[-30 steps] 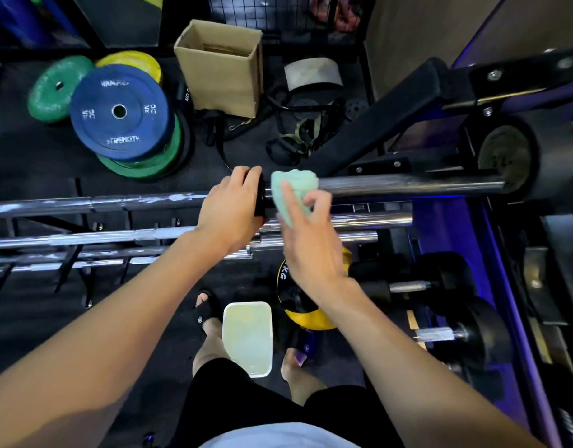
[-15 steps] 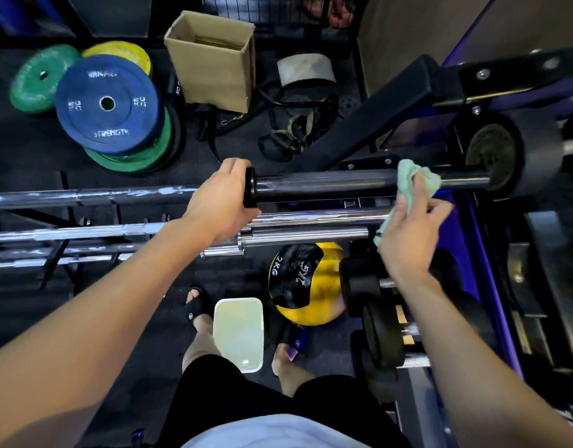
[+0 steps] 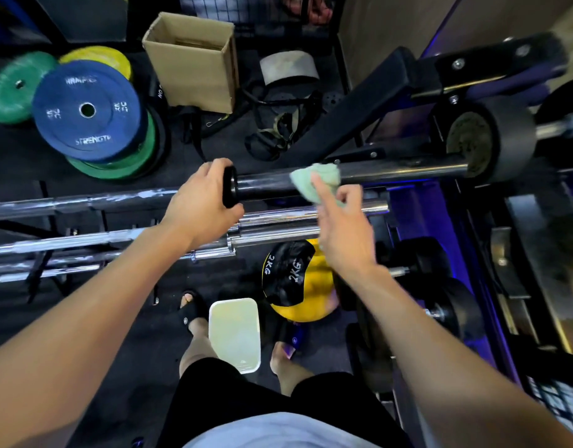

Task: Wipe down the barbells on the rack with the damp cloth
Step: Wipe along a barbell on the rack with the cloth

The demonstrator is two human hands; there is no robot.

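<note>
Standing in black shorts and dark sandals on a matte black rubber floor, a person looks down past a pale rectangular plastic tub (image 3: 234, 334) with rounded corners, set between the feet. Just beyond it sits a glossy yellow-and-black medicine ball (image 3: 295, 282) marked 2KG, with round black dumbbells (image 3: 440, 286) to its right. Above these, several chrome barbells (image 3: 84, 240) lie side by side on the rack, their shafts scuffed and streaked. The left hand (image 3: 201, 205) curls its fingers around the top barbell (image 3: 392, 173) at its black collar. The right hand (image 3: 340, 234) pinches a crumpled mint-green cloth (image 3: 317, 181) against that bar's smooth dark sleeve, forefinger extended across the fabric, the other fingers bent; the hand is motion-blurred. A thick black plate (image 3: 495, 140) caps the sleeve's far end. Farther off, a blue bumper plate (image 3: 84, 111) tops green discs, beside an open cardboard box (image 3: 194, 59) and tangled straps.
</note>
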